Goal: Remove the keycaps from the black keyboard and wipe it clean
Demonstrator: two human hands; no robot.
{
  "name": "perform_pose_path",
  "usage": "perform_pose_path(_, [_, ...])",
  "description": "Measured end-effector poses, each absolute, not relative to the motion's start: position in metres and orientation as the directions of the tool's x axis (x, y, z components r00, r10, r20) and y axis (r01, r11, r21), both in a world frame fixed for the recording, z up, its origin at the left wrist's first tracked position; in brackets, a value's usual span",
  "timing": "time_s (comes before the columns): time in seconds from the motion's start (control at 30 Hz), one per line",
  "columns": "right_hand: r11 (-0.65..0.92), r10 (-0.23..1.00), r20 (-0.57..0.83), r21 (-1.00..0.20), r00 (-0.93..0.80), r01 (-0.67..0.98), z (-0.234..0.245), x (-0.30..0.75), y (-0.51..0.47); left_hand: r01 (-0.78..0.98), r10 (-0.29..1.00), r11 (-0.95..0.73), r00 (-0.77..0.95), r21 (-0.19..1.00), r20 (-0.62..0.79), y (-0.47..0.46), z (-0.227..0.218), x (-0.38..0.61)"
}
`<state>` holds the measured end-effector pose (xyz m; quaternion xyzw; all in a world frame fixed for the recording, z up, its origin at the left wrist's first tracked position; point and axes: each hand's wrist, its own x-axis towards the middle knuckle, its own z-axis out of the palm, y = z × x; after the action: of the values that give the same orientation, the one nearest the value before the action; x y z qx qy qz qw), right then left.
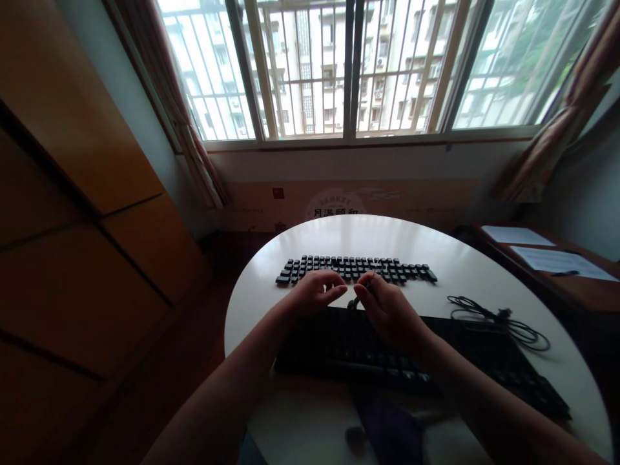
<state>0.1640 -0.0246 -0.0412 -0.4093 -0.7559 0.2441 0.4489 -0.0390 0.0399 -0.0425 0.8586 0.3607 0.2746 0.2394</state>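
A black keyboard [469, 349] lies at a slant on the white round table, its middle partly covered by my hands and forearms. My right hand [385, 303] is closed on a small, thin dark tool that looks like a keycap puller [356, 300], held just above the keyboard's far edge. Beside it, my left hand [317, 290] is bent with thumb and fingers apart, and I see nothing in it. Beyond both hands, loose black keycaps [358, 263] are laid out in rows. My hands hide some of them.
A coiled black cable [504, 320] rests on the table [358, 232] to the right. Near me are a dark purple cloth-like thing [390, 426] and a small blurred dark object [356, 439]. Papers [557, 258] and a pen lie on a brown surface at the right.
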Motion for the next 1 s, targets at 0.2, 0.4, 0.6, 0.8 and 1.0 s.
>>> perform_pose_path(0.2, [0.587, 0.809, 0.511, -0.689, -0.29, 0.426, -0.045, 0.173, -0.011, 0.312, 0.672, -0.612, 0.69, 0.727, 0.269, 0.028, -0.033, -0.033])
perform_pose_path(0.4, [0.626, 0.78, 0.524, -0.645, -0.343, 0.438, -0.044, 0.168, -0.016, 0.354, 0.68, -0.619, 0.688, 0.701, 0.253, 0.033, -0.04, -0.035])
perform_pose_path(0.6, [0.607, 0.793, 0.493, -0.605, -0.356, 0.515, -0.045, 0.168, -0.016, 0.37, 0.68, -0.615, 0.696, 0.697, 0.23, 0.032, -0.037, -0.038])
perform_pose_path(0.8, [0.572, 0.816, 0.502, -0.634, -0.286, 0.52, -0.042, 0.174, -0.014, 0.395, 0.745, -0.607, 0.584, 0.69, 0.322, 0.047, -0.037, -0.054])
perform_pose_path(1.0, [0.572, 0.818, 0.489, -0.631, -0.304, 0.524, -0.044, 0.172, -0.015, 0.508, 0.875, -0.448, 0.079, 0.736, 0.478, 0.076, -0.041, -0.087])
